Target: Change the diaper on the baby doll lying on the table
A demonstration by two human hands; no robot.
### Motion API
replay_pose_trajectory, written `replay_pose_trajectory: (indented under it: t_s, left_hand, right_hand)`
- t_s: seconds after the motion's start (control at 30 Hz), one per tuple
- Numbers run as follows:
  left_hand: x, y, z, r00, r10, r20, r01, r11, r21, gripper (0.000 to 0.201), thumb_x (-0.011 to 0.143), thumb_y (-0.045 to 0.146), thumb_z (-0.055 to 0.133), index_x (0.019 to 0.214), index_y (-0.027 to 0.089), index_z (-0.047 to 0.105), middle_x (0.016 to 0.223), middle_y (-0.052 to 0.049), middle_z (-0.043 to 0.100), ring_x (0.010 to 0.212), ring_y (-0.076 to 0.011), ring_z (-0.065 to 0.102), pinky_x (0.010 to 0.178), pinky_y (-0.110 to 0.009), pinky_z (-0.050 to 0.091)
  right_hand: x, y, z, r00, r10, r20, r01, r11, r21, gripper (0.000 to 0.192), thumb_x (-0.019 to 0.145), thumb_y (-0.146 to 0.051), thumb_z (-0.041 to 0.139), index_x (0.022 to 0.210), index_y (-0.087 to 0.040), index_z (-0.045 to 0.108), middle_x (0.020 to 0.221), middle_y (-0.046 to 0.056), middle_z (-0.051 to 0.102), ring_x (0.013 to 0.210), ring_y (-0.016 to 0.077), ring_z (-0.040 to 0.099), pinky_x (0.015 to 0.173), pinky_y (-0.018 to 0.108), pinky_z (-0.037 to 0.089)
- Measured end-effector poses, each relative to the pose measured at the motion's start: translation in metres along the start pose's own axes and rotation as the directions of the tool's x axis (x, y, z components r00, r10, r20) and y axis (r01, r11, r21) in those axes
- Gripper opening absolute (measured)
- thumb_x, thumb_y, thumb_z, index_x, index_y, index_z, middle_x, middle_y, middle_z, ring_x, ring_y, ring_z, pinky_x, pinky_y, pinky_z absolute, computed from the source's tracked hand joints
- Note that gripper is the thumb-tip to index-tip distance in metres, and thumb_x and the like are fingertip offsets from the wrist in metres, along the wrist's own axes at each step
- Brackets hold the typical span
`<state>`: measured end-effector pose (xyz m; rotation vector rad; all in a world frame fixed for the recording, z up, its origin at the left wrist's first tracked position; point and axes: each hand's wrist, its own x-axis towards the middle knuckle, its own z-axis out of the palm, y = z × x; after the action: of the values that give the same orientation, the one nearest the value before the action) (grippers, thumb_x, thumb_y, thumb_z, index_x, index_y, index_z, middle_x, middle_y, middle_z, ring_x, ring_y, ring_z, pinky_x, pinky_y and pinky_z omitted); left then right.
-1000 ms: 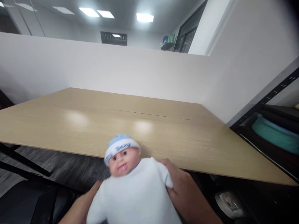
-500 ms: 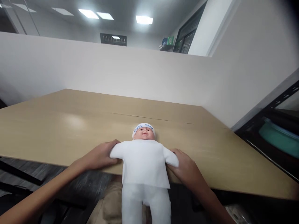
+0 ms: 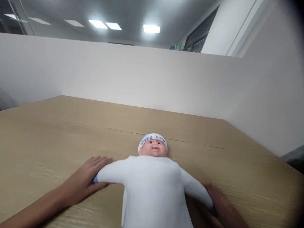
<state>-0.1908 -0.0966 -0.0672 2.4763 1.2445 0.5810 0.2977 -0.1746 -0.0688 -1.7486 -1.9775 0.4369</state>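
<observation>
A baby doll (image 3: 155,186) in a white long-sleeved top lies face up on the wooden table (image 3: 78,139). On its head is a white cap (image 3: 153,138) with blue "Happy Baby" lettering. My left hand (image 3: 87,177) grips the end of one sleeve, fingers above and thumb below, and a bit of blue shows at the cuff. At the opposite sleeve, my right hand (image 3: 223,205) is closed round the end, its fingers mostly hidden behind the cloth. Both doll arms are spread outward. The legs fall below the picture's edge.
A low white partition wall (image 3: 142,76) stands along the table's far edge. A dark object (image 3: 295,160) shows at the right beyond the table's side. Lit ceiling panels (image 3: 151,29) and a dark-framed window (image 3: 201,30) appear above the partition.
The doll's arms are spread wider, and my hands have moved apart towards the sleeve ends. My view has come closer to the table, so the doll's legs have left the picture.
</observation>
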Motion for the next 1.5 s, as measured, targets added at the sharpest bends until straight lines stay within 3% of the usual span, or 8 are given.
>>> replay_pose_trajectory:
  t_s: [0.23,0.5,0.67,0.97,1.13,1.27,1.43,1.5]
  left_hand:
    - [0.099,-0.047,-0.005,0.998,-0.055,-0.017,0.053,0.993,-0.105,0.049,0.101,0.063,0.062,0.127,0.022,0.066,0.123,-0.009,0.074,0.113,-0.0307,0.065,0.098,-0.04,0.049]
    - [0.196,-0.101,0.007,0.979,-0.047,-0.199,0.065,0.994,0.086,0.061,0.1,0.068,0.059,0.135,0.019,0.066,0.131,-0.013,0.073,0.122,-0.0353,0.061,0.109,-0.049,0.041]
    - [0.203,-0.119,0.013,0.939,-0.006,-0.344,0.048,0.992,0.113,0.06,0.097,0.062,0.065,0.141,0.022,0.062,0.132,-0.011,0.073,0.118,-0.0346,0.062,0.105,-0.048,0.044]
    - [0.198,-0.13,0.015,0.939,0.018,-0.343,0.017,0.995,0.099,0.051,0.099,0.059,0.066,0.137,0.025,0.067,0.122,-0.009,0.075,0.109,-0.0324,0.064,0.1,-0.046,0.048]
    - [0.18,-0.112,0.019,0.902,-0.02,-0.432,0.064,0.994,0.089,0.05,0.1,0.051,0.065,0.142,0.024,0.065,0.134,-0.013,0.069,0.123,-0.0361,0.059,0.109,-0.052,0.045]
    - [0.151,-0.066,0.012,0.845,-0.045,-0.533,0.084,0.995,0.049,0.047,0.102,0.046,0.062,0.141,0.02,0.061,0.138,-0.016,0.067,0.128,-0.0361,0.058,0.112,-0.055,0.045]
    - [0.062,0.035,0.017,0.806,-0.165,-0.569,-0.015,0.954,-0.298,0.034,0.102,0.045,0.066,0.13,0.027,0.065,0.13,-0.01,0.071,0.114,-0.03,0.065,0.104,-0.052,0.055]
    - [0.011,0.076,0.036,0.879,-0.301,-0.37,0.061,0.84,-0.539,0.035,0.101,0.045,0.071,0.133,0.033,0.066,0.135,-0.009,0.069,0.121,-0.0308,0.064,0.101,-0.052,0.059]
  right_hand:
    - [0.107,0.003,0.003,0.995,-0.075,-0.061,0.073,0.997,-0.034,0.04,0.104,-0.058,0.05,0.12,-0.026,0.067,0.118,0.011,0.076,0.106,0.0314,0.07,0.092,0.043,0.055]
    - [0.225,0.027,0.017,0.962,-0.167,-0.218,0.129,0.976,-0.178,0.036,0.102,-0.048,0.051,0.119,-0.019,0.064,0.117,0.013,0.073,0.107,0.0317,0.066,0.093,0.043,0.049]
    - [0.245,0.051,0.02,0.931,-0.225,-0.288,0.127,0.938,-0.323,0.047,0.091,-0.039,0.054,0.132,-0.016,0.061,0.123,0.016,0.073,0.109,0.0356,0.065,0.095,0.049,0.049]
    - [0.243,0.069,0.026,0.903,-0.299,-0.308,0.169,0.908,-0.384,0.053,0.102,-0.044,0.045,0.146,-0.017,0.058,0.134,0.017,0.072,0.118,0.0375,0.064,0.101,0.053,0.05]
    - [0.224,0.062,0.033,0.889,-0.228,-0.398,0.066,0.922,-0.381,0.068,0.101,-0.044,0.048,0.16,-0.011,0.044,0.15,0.022,0.062,0.136,0.0396,0.057,0.114,0.058,0.046]
    - [0.171,0.027,0.038,0.86,-0.204,-0.467,0.033,0.937,-0.348,0.072,0.1,-0.043,0.049,0.161,-0.007,0.04,0.158,0.026,0.054,0.145,0.0412,0.05,0.119,0.061,0.043]
    - [0.027,-0.039,0.029,0.82,-0.19,-0.539,0.119,0.979,-0.163,0.063,0.103,-0.049,0.054,0.161,-0.026,0.045,0.144,0.017,0.064,0.133,0.041,0.06,0.113,0.069,0.048]
    - [-0.042,-0.057,0.028,0.828,-0.131,-0.545,0.098,0.991,-0.09,0.051,0.103,-0.047,0.063,0.153,-0.043,0.055,0.144,0.011,0.065,0.136,0.0393,0.059,0.109,0.066,0.054]
